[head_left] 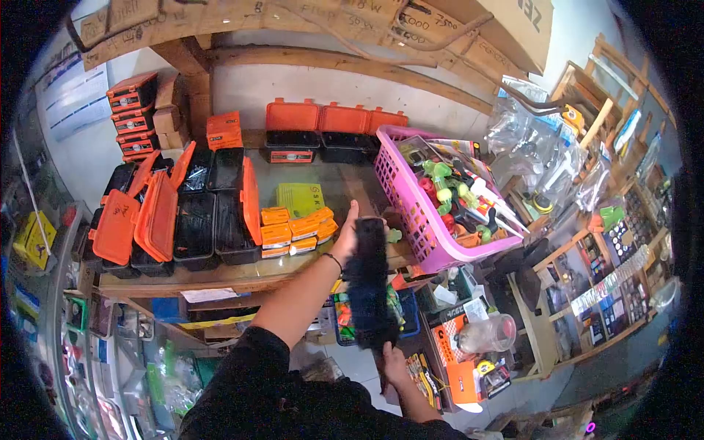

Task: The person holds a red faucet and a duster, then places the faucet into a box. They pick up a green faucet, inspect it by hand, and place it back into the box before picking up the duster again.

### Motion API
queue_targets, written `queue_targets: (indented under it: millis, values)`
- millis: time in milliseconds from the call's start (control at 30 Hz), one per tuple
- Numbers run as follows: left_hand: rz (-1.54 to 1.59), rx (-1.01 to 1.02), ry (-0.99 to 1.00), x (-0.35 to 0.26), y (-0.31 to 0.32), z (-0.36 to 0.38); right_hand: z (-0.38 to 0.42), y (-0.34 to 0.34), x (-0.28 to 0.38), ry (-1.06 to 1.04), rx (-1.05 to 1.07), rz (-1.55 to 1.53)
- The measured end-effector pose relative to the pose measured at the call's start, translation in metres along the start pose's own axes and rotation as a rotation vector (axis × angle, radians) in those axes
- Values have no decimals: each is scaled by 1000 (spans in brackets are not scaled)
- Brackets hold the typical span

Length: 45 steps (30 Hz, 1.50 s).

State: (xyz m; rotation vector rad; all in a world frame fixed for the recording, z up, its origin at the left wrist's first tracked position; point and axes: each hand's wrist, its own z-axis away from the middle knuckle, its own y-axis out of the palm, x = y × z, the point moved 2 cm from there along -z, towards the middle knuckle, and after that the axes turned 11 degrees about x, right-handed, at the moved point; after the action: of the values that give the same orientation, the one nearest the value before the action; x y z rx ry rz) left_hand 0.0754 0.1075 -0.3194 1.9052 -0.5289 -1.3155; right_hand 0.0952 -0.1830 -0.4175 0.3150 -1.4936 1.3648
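Note:
A long, black, brush-like thing (369, 286) with ragged edges stands nearly upright in front of me, blurred along its length; its exact kind I cannot tell. My left hand (347, 233) grips its upper end, thumb up and the other fingers mostly hidden behind it. At its lower end, my right hand (394, 364) closes round the narrow part. Beside my left hand lie stacked small orange boxes (297, 229) and a yellow-green packet (301, 198) on the glass-topped counter (337, 176). Close on the right is a pink plastic basket (422, 227) full of mixed goods.
Black boxes with raised orange lids (154, 213) crowd the counter's left side. Others stand open along the wall (319, 132). Orange-black cases (134, 121) are stacked at back left. A wooden beam (293, 33) crosses overhead. Below right are a clear jar (493, 334) and several boxes.

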Motion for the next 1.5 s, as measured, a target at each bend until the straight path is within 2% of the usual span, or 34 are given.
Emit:
queue_targets:
  millis: [33, 67, 100, 167, 233, 267, 300, 333, 367, 433, 467, 500, 533, 567, 633, 700, 733, 767, 833, 900, 967, 1000, 1033, 1067, 1100, 1133, 1167, 1200, 1233, 1300, 1367, 1433, 1467, 1500]
  values:
    - [111, -189, -31, 8, 6, -4, -2, 1, 0, 45, 36, -154]
    - [-21, -227, 16, 9, 5, -4, -6, 7, -17, 213, 22, -283]
    - [-155, -262, 61, 9, 2, -5, -9, 10, -21, 211, 26, -287]
    - [-159, -306, 53, 19, -36, -18, -10, 19, -25, 114, 148, -257]
    - [275, 346, -102, 14, -36, -15, -11, 15, -21, 79, 176, -205]
    - [130, -94, -9, 3, 21, 4, -10, 8, -10, 87, 127, -345]
    - [-51, -242, 190, 15, -1, -13, -11, 2, -6, 92, 77, -481]
    - [-144, -153, 124, 12, 0, -10, -12, 1, -20, 150, 137, -537]
    - [-238, -63, 56, 9, -1, -5, -11, -1, -17, 147, 137, -533]
    - [-137, 7, 29, 12, -17, -10, -3, -8, -1, -156, -35, 86]
    - [-38, 76, 3, 12, -22, -14, -5, -9, -9, -161, -36, 85]
    - [-46, 77, 9, 6, -7, -10, -11, -10, -26, 5, 45, -116]
    - [-122, -110, 25, 5, 7, -4, -15, -6, -42, 175, 128, -319]
    - [-196, -298, 39, 4, 14, 2, -17, -2, -41, 171, 130, -322]
    - [-304, -206, 89, 3, 5, -2, -20, 4, -38, 82, 8, -69]
    - [-130, -24, 37, 2, 1, -3, -17, 13, -43, 96, 32, -140]
    - [-52, 38, -52, -1, -3, -5, -18, 17, -45, 101, 60, -206]
    - [-49, 32, -52, 3, -3, -6, -19, 19, -47, 107, 91, -270]
    - [-251, -266, 84, 8, -2, -8, -23, 21, -53, 96, 33, -294]
    - [-331, -306, 90, 4, -4, -5, -23, 20, -45, 36, -99, -59]
    - [29, 75, -5, 10, -29, -15, -18, 14, -27, 52, -62, -137]
    - [61, 113, -59, 6, -23, -10, -15, 8, -12, 64, -24, -210]
    - [59, 114, -57, 6, -14, -8, -14, 5, -6, 75, 15, -282]
    - [-115, -59, 21, 6, -6, -6, -17, 8, -16, 142, 50, -426]
    - [-289, -233, 100, 6, -4, -7, -19, 10, -25, 140, 50, -423]
    - [-284, -292, 101, 13, -18, -16, -20, 14, -34, 145, 108, -343]
    - [-285, -291, 100, 9, -18, -14, -21, 16, -38, 151, 164, -265]
    - [-129, -145, 30, 4, -16, -12, -16, 13, -27, 259, 196, -168]
    - [25, 0, -39, 1, -12, -10, -13, 10, -12, 258, 196, -169]
    - [-6, -33, 8, 5, -7, -9, -11, 1, 21, 42, -79, -325]
    - [-181, -172, 81, 3, 5, -5, -14, 0, 10, 114, -19, -406]
    - [-225, -189, 111, 4, -9, -12, -13, 4, 6, 166, 85, -243]
    - [-66, -94, 38, 1, -9, -11, -22, 10, 7, -36, -5, -36]
    - [95, -1, -35, 0, -9, -10, -22, 9, 2, -36, -3, -38]
